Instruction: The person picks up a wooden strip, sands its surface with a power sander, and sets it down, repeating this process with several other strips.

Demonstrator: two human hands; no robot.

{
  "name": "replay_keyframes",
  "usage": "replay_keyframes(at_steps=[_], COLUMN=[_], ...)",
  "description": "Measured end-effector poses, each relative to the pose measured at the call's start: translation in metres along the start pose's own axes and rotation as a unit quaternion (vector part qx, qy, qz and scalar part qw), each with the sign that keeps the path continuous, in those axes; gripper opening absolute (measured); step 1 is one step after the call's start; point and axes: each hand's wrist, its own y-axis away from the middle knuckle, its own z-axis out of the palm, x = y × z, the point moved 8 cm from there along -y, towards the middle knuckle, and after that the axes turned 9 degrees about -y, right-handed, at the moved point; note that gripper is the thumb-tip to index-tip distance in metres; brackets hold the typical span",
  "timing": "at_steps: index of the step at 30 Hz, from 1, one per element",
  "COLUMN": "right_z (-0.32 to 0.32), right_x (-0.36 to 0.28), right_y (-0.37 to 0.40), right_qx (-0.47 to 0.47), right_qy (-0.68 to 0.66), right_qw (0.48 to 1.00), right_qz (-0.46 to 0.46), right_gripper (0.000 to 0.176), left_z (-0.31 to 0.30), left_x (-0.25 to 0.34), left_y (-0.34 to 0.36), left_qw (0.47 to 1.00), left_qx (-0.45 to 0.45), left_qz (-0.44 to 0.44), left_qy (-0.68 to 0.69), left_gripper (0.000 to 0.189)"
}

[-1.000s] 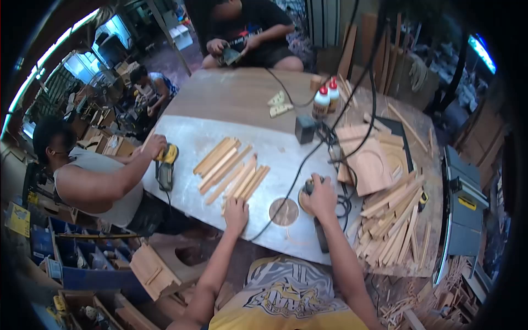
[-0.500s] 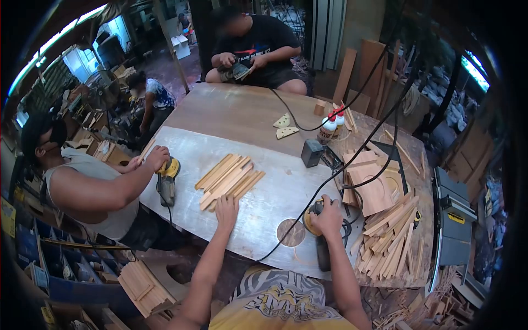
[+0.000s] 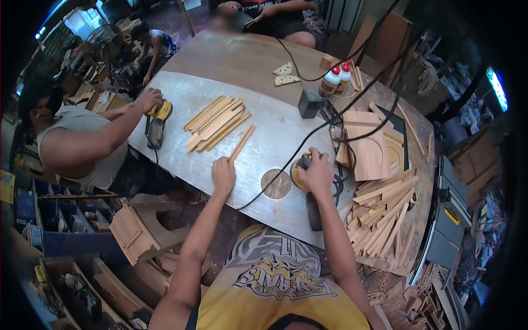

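My left hand [image 3: 223, 176] is closed on the near end of a thin wooden strip [image 3: 242, 144], which points away from me over the pale metal sheet [image 3: 250, 176] on the table. My right hand [image 3: 317, 173] wraps round the top of a yellow and black sander [image 3: 313, 212]. That sander stands on the sheet, just right of a round brown disc [image 3: 275, 183]. Beyond my left hand lies a loose bundle of wooden strips [image 3: 218, 124], apart from the strip I hold.
A large pile of strips [image 3: 379, 220] lies at the right, near wooden panels [image 3: 365, 146]. A black cable [image 3: 308, 137] crosses over the table. Glue bottles [image 3: 330, 81] stand at the back. A co-worker's hand [image 3: 148, 100] rests on another sander [image 3: 157, 132] at the left.
My left hand has drawn one strip away from the bundle towards me. My right hand stays on the sander. The view has tilted down.
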Motion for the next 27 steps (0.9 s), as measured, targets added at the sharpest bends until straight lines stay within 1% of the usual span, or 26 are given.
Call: replay_keyframes(at_steps=[2,3,5,6,8,9,10,11,12,13,15,16,17,19,20,21,22,23,25,26,27], right_z=[-0.001,-0.002,-0.001,0.000,-0.003,-0.003,-0.001,0.000,0.001,0.004,-0.001,-0.002,-0.001,-0.001,-0.002,-0.001,-0.001,-0.002,-0.002,-0.005,-0.008], right_x=[-0.002,-0.001,0.000,0.001,0.003,0.002,0.004,0.004,0.004,0.004,0.002,0.001,0.000,0.003,0.002,0.001,0.002,0.001,0.000,-0.001,-0.002], right_y=[-0.003,-0.003,-0.004,-0.005,-0.005,-0.004,-0.005,-0.006,-0.007,-0.006,-0.007,-0.010,-0.012,-0.010,-0.009,-0.007,-0.004,-0.002,0.008,0.011,0.015], right_qx=[-0.015,-0.017,-0.029,-0.026,-0.030,-0.031,-0.043,-0.041,-0.041,-0.057,-0.055,-0.066,-0.090,-0.120,-0.126,-0.133,-0.142,-0.148,-0.190,-0.194,-0.208], right_qy=[-0.008,-0.010,-0.015,-0.014,-0.020,-0.021,-0.028,-0.027,-0.026,-0.033,-0.015,-0.012,-0.010,0.005,0.009,0.014,0.010,0.025,0.042,0.060,0.064], right_qw=[1.000,1.000,0.999,0.999,0.998,0.997,0.996,0.995,0.994,0.993,0.992,0.992,0.990,0.987,0.985,0.982,0.981,0.978,0.969,0.966,0.962], right_qz=[-0.007,-0.011,-0.021,-0.037,-0.057,-0.072,-0.076,-0.088,-0.098,-0.095,-0.112,-0.109,-0.110,-0.110,-0.119,-0.130,-0.131,-0.141,-0.153,-0.162,-0.164], right_gripper=[0.066,0.066,0.065,0.065,0.065,0.064,0.064,0.065,0.066,0.066,0.066,0.066,0.067,0.069,0.071,0.073,0.076,0.076,0.071,0.071,0.071], left_z=[-0.002,-0.003,0.022,0.021,0.001,-0.007,-0.014,-0.012,-0.030,-0.043,-0.082,-0.091,-0.090,-0.083,-0.069,-0.057,-0.046,-0.033,-0.005,-0.011,-0.007], left_x=[0.002,0.002,-0.009,-0.010,-0.007,-0.009,-0.009,-0.007,-0.003,0.004,0.032,0.049,0.062,0.096,0.112,0.130,0.144,0.146,0.140,0.136,0.128], left_y=[-0.007,-0.010,-0.009,-0.001,0.017,0.029,0.044,0.067,0.083,0.104,0.141,0.161,0.183,0.221,0.240,0.259,0.269,0.274,0.285,0.266,0.265], left_qw=[0.999,0.999,0.992,0.992,0.993,0.993,0.958,0.893,0.907,0.906,0.913,0.908,0.919,0.914,0.865,0.803,0.768,0.760,0.743,0.843,0.868], left_qx=[-0.008,-0.007,-0.108,-0.106,-0.063,-0.065,-0.144,-0.215,-0.169,-0.175,-0.118,-0.113,-0.116,-0.171,-0.264,-0.351,-0.366,-0.359,-0.379,-0.306,-0.311], left_qz=[-0.026,-0.029,-0.065,-0.071,-0.083,-0.091,-0.157,-0.220,-0.213,-0.224,-0.250,-0.262,-0.245,-0.212,-0.235,-0.254,-0.258,-0.266,-0.303,-0.219,-0.221], left_qy=[0.038,0.035,0.019,0.015,0.058,0.049,0.191,0.328,0.323,0.312,0.301,0.308,0.286,0.299,0.356,0.410,0.458,0.473,0.461,0.385,0.318], left_gripper=[0.022,0.022,0.021,0.021,0.020,0.020,0.026,0.033,0.039,0.039,0.042,0.046,0.045,0.044,0.041,0.038,0.038,0.038,0.041,0.040,0.043])
